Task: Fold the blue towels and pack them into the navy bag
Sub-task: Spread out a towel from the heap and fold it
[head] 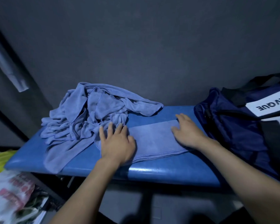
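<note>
Palms down, the left hand [117,142] and right hand [187,133] press flat, fingers straight, on a folded blue cloth towel [153,139] between them.

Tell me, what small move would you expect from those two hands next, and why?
Probably another fold: both hands, left and right, rest flat on the flattened towel, which looks too long for the navy bag. The towel pile waits unfolded.
</note>
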